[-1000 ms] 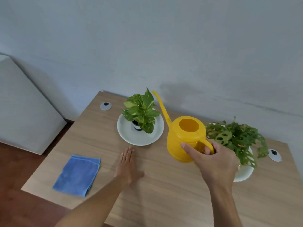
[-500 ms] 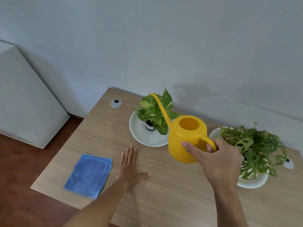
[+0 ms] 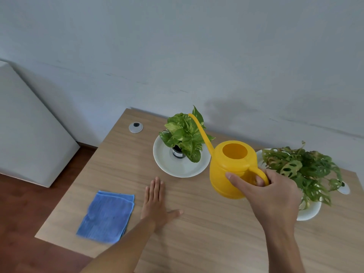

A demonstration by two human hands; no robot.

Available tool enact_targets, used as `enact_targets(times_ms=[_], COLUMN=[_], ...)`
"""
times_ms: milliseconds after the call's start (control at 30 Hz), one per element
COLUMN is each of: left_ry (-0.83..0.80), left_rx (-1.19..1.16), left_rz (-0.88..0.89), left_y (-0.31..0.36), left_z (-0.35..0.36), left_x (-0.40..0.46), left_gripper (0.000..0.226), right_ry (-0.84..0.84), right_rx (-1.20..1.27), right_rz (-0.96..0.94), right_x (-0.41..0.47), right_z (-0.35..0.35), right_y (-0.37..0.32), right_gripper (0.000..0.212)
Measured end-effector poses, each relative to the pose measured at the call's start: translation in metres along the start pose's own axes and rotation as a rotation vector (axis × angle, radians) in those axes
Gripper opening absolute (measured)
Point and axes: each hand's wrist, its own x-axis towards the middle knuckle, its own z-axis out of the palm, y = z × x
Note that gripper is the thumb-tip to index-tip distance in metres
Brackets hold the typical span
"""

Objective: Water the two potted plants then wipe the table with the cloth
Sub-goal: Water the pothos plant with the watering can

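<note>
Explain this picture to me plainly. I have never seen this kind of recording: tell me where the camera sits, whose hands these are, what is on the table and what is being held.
There is no machine here. A person wears one wide-angle camera on the head, looking forward and down, so both arms reach in from the bottom edge.

The right hand grips the handle of a yellow watering can, whose long spout points up and left, toward the small plant. That plant sits in a dark pot on a white plate.

The left hand lies flat and open on the wooden table, holding nothing.

A larger plant with holed leaves stands at the right on another white dish. A folded blue cloth lies near the table's front left corner.

No water is visibly pouring.
</note>
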Motion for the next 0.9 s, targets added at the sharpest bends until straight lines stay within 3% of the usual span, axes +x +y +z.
enact_targets(times_ms=[500, 767, 900], left_ry=[-0.077, -0.144, -0.155], left_rx=[-0.007, 0.004, 0.026], left_rz=[-0.022, -0.014, -0.014], left_y=[0.004, 0.003, 0.004], left_z=[-0.008, -0.015, -0.019], left_x=[-0.001, -0.002, -0.004], left_gripper=[0.137, 0.163, 0.162], right_ry=[-0.031, -0.031, -0.018], right_rx=[0.039, 0.037, 0.043], right_rz=[-0.016, -0.024, -0.009], right_x=[-0.026, -0.014, -0.003], right_z=[-0.003, 0.007, 0.009], right_y=[0.001, -0.012, -0.02], right_gripper=[0.063, 0.064, 0.065])
